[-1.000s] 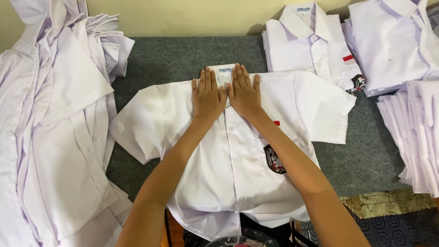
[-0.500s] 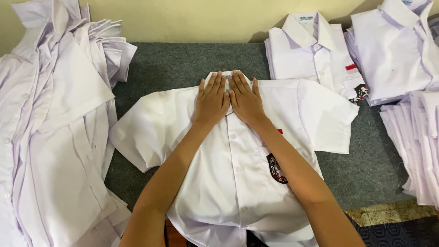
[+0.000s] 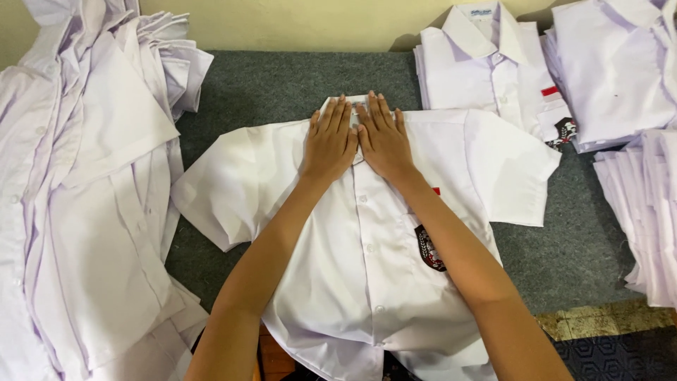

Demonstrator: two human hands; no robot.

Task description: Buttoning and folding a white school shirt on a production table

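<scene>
Head view: a white short-sleeved shirt (image 3: pixel 367 254) lies face up and buttoned at the centre of the frame, spread on a desk (image 3: pixel 268 88) covered in grey felt-like cloth. Its collar points to the top of the frame and its hem hangs over the near edge at the bottom. Both sleeves are spread outward, one to centre left, one to centre right. A dark crest badge (image 3: pixel 429 248) sits on the chest pocket, right of the button line, with a small red tab just above it, partly hidden by the forearm.

The left hand (image 3: pixel 330 141) lies flat and open, palm down, fingers together and extended, on the shirt's upper chest and collar, left of the button line. The right hand (image 3: pixel 384 137) lies the same way just right of the line. The two hands touch along their inner edges; neither grips any fabric. Both forearms run down from the hands to the bottom of the frame, over the shirt front.

At the left of the frame, a loose heap of white shirts (image 3: pixel 77 212) lies unfolded, its edge overlapping the desk and reaching close to the spread shirt's left sleeve. At upper centre right, a folded white shirt (image 3: pixel 486 77) lies collar up, showing a red tab and dark badge at its lower right corner. A second folded stack (image 3: pixel 620 70) occupies the upper right corner. At right centre, a pile of folded white garments (image 3: pixel 645 212) shows stacked edges.
</scene>
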